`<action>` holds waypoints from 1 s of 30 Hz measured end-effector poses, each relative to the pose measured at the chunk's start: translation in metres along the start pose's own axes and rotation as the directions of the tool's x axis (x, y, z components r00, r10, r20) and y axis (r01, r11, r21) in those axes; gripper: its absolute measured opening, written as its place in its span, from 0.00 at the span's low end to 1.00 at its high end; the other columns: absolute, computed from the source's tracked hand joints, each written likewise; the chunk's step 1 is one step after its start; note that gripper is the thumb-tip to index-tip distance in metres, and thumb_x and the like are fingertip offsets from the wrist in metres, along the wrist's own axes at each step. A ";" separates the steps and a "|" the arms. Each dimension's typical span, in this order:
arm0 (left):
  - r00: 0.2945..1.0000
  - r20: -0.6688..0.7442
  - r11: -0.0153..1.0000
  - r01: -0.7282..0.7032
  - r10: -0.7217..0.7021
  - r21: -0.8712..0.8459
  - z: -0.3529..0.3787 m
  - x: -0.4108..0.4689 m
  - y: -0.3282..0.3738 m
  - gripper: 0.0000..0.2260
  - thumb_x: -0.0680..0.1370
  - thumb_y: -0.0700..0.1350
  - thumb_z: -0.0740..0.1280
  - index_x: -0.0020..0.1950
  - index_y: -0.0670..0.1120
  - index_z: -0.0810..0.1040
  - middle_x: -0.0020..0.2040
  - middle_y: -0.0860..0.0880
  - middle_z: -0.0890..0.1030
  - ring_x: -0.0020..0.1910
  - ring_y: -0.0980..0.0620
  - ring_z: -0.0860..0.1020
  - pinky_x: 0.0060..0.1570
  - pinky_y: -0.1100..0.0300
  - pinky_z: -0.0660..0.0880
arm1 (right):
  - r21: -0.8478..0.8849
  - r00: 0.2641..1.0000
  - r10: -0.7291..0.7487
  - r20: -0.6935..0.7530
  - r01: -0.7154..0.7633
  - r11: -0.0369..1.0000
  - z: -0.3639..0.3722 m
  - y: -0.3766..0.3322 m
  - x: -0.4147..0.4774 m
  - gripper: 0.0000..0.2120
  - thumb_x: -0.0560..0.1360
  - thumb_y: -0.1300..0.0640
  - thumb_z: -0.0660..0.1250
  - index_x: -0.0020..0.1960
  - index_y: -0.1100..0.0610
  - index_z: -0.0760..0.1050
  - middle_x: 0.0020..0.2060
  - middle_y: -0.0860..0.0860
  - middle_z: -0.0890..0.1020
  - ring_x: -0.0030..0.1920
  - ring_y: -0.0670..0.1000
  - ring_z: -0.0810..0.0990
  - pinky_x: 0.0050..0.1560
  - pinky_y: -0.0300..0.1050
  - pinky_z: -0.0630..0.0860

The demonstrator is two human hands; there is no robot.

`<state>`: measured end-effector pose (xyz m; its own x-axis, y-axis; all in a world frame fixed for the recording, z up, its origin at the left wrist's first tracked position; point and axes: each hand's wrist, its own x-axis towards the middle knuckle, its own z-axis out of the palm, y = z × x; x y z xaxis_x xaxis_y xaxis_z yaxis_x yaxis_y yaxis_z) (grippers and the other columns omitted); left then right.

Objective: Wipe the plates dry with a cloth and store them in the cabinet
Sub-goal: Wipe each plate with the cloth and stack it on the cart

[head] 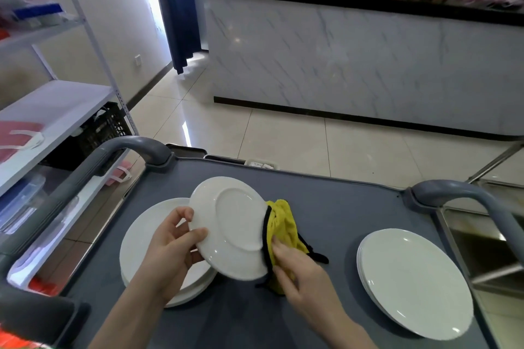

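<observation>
Head view: left hand [170, 252] fingers clamp the rim of a tilted white plate [235, 232] above the plate stack [136, 241] near the left edge of the cart top [340, 221]. Right hand [297, 272] fingers grip a yellow cloth [283, 224] touching its right rim.

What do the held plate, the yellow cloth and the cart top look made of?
The held plate: likely glazed ceramic, white, glossy, with a foot ring; melamine possible. The yellow cloth: soft, nubby textile, perhaps microfibre, black-edged. The cart top: matte grey plastic, judging by its moulded raised rim.
</observation>
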<state>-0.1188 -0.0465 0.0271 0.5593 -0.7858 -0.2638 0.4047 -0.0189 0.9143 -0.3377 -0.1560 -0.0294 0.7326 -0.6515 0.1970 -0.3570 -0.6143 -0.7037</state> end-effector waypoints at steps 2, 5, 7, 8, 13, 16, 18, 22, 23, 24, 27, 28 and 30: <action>1.000 -0.022 1.000 0.005 -0.006 -0.008 0.002 0.003 0.001 0.15 0.77 0.28 0.62 0.44 0.49 0.73 0.37 0.47 0.81 0.34 0.51 0.79 0.30 0.56 0.78 | -0.146 0.986 -0.035 -0.161 0.011 0.989 -0.007 -0.002 0.005 0.17 0.74 0.54 0.70 0.63 0.53 0.78 0.63 0.42 0.77 0.64 0.45 0.75 0.62 0.47 0.74; 0.997 -0.059 0.996 0.041 -0.045 -0.077 0.006 0.009 0.002 0.15 0.77 0.29 0.63 0.50 0.49 0.77 0.38 0.46 0.82 0.33 0.49 0.80 0.31 0.54 0.80 | -0.244 0.959 -0.152 -0.239 0.092 0.965 -0.014 -0.004 0.011 0.18 0.72 0.58 0.72 0.62 0.54 0.78 0.63 0.47 0.78 0.62 0.49 0.76 0.63 0.45 0.73; 0.993 -0.062 0.984 0.092 -0.102 -0.151 0.008 0.014 0.004 0.15 0.77 0.30 0.63 0.54 0.49 0.78 0.39 0.46 0.84 0.32 0.48 0.81 0.32 0.54 0.81 | -0.293 0.952 -0.232 -0.200 0.168 0.941 -0.017 0.000 0.009 0.21 0.70 0.64 0.71 0.63 0.56 0.77 0.65 0.49 0.76 0.63 0.52 0.76 0.64 0.48 0.73; 0.989 -0.057 0.976 0.120 -0.133 -0.182 0.008 0.016 0.004 0.15 0.77 0.30 0.63 0.54 0.49 0.78 0.38 0.46 0.84 0.32 0.48 0.81 0.32 0.54 0.81 | -0.312 0.950 -0.251 -0.187 0.185 0.932 -0.019 0.002 0.008 0.22 0.69 0.66 0.71 0.62 0.56 0.77 0.65 0.50 0.76 0.63 0.53 0.76 0.63 0.49 0.73; 0.972 -0.009 0.943 0.227 -0.236 -0.242 0.022 0.024 0.002 0.14 0.77 0.31 0.62 0.55 0.48 0.77 0.36 0.47 0.84 0.31 0.49 0.82 0.33 0.56 0.82 | -0.329 0.927 -0.257 -0.272 0.162 0.931 -0.026 0.009 0.002 0.16 0.70 0.66 0.71 0.58 0.59 0.80 0.57 0.51 0.81 0.57 0.52 0.80 0.61 0.52 0.75; 0.963 0.020 0.931 0.264 -0.268 -0.253 0.038 0.028 -0.002 0.12 0.78 0.33 0.63 0.55 0.47 0.77 0.41 0.45 0.84 0.35 0.49 0.83 0.31 0.58 0.81 | -0.334 0.897 -0.251 -0.364 0.125 0.934 -0.035 0.007 -0.001 0.13 0.74 0.66 0.67 0.57 0.62 0.80 0.55 0.52 0.82 0.53 0.53 0.82 0.55 0.48 0.78; 0.960 0.046 0.930 0.279 -0.276 -0.238 0.048 0.031 -0.003 0.08 0.78 0.35 0.65 0.56 0.44 0.76 0.41 0.44 0.85 0.37 0.49 0.84 0.31 0.59 0.81 | -0.324 0.867 -0.231 -0.442 0.085 0.942 -0.048 0.004 0.000 0.11 0.77 0.63 0.63 0.57 0.60 0.81 0.53 0.50 0.83 0.50 0.52 0.81 0.51 0.45 0.77; 0.949 0.111 0.954 0.299 -0.296 -0.019 0.072 0.042 -0.010 0.15 0.78 0.50 0.68 0.59 0.41 0.76 0.51 0.39 0.85 0.49 0.44 0.85 0.36 0.55 0.82 | -0.240 0.845 -0.055 -0.532 -0.089 0.967 -0.077 0.001 0.006 0.11 0.80 0.57 0.60 0.55 0.53 0.81 0.49 0.44 0.82 0.47 0.49 0.79 0.46 0.43 0.75; 0.948 0.108 0.954 0.296 -0.300 0.047 0.078 0.046 -0.012 0.17 0.78 0.54 0.68 0.59 0.42 0.76 0.51 0.38 0.85 0.49 0.43 0.85 0.37 0.54 0.82 | -0.208 0.847 0.013 -0.531 -0.145 0.967 -0.083 0.002 0.007 0.11 0.80 0.56 0.60 0.55 0.51 0.80 0.49 0.42 0.82 0.47 0.48 0.79 0.46 0.42 0.74; 0.949 0.106 0.952 0.287 -0.298 0.109 0.084 0.050 -0.014 0.17 0.78 0.57 0.67 0.58 0.45 0.76 0.50 0.39 0.85 0.49 0.43 0.85 0.38 0.52 0.83 | -0.176 0.848 0.077 -0.524 -0.197 0.964 -0.088 0.006 0.007 0.10 0.80 0.56 0.60 0.55 0.50 0.80 0.48 0.41 0.81 0.48 0.47 0.78 0.46 0.41 0.73; 0.966 0.113 0.936 0.190 -0.232 0.297 0.100 0.062 -0.021 0.13 0.79 0.58 0.65 0.54 0.50 0.77 0.45 0.44 0.87 0.44 0.46 0.86 0.40 0.50 0.83 | -0.034 0.828 0.240 -0.506 -0.298 0.954 -0.102 0.021 0.003 0.08 0.80 0.57 0.63 0.53 0.50 0.80 0.45 0.41 0.82 0.46 0.45 0.77 0.47 0.42 0.72; 0.977 0.113 0.923 0.128 -0.180 0.362 0.104 0.066 -0.025 0.10 0.78 0.56 0.66 0.53 0.51 0.78 0.43 0.46 0.87 0.41 0.48 0.85 0.40 0.49 0.83 | 0.040 0.809 0.291 -0.510 -0.316 0.948 -0.108 0.026 0.000 0.07 0.80 0.57 0.63 0.51 0.49 0.80 0.44 0.41 0.82 0.45 0.44 0.78 0.45 0.40 0.72; 0.992 0.108 0.866 0.002 -0.065 0.499 0.109 0.073 -0.033 0.04 0.76 0.51 0.70 0.49 0.54 0.80 0.38 0.49 0.85 0.35 0.50 0.83 0.41 0.47 0.83 | 0.184 0.757 0.395 -0.520 -0.353 0.917 -0.119 0.035 -0.007 0.08 0.79 0.56 0.65 0.47 0.45 0.79 0.40 0.40 0.82 0.42 0.42 0.77 0.41 0.34 0.71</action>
<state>-0.1699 -0.1703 0.0115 0.4506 -0.8452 -0.2876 -0.0094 -0.3266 0.9451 -0.4238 -0.2259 0.0259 0.1125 -0.9676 0.2259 -0.4794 -0.2520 -0.8406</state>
